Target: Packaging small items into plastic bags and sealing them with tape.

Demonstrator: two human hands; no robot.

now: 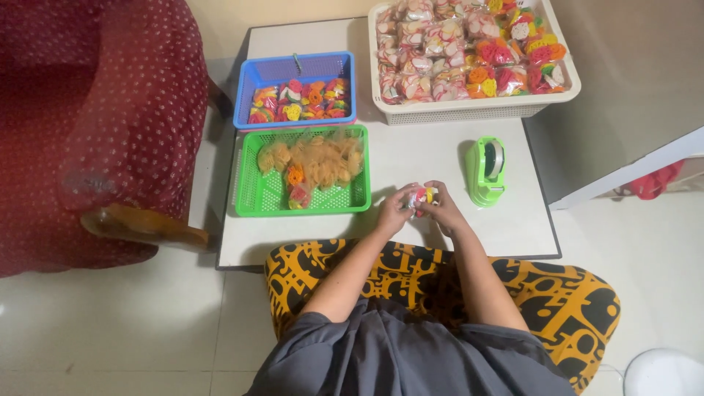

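My left hand (396, 210) and my right hand (443, 210) meet over the near part of a low white table (411, 158), both closed around one small clear packet of colourful pieces (420, 196). To the left stands a green basket (253, 192) with orange net bags and a few coloured pieces. Behind it a blue basket (293, 67) holds loose colourful pieces. A green tape dispenser (486, 170) stands just right of my hands.
A large white basket (469, 108) full of filled packets sits at the table's far right. A dark red dotted armchair (95, 125) stands to the left. My crossed legs in yellow-black patterned cloth (565, 301) are below the table edge on a tiled floor.
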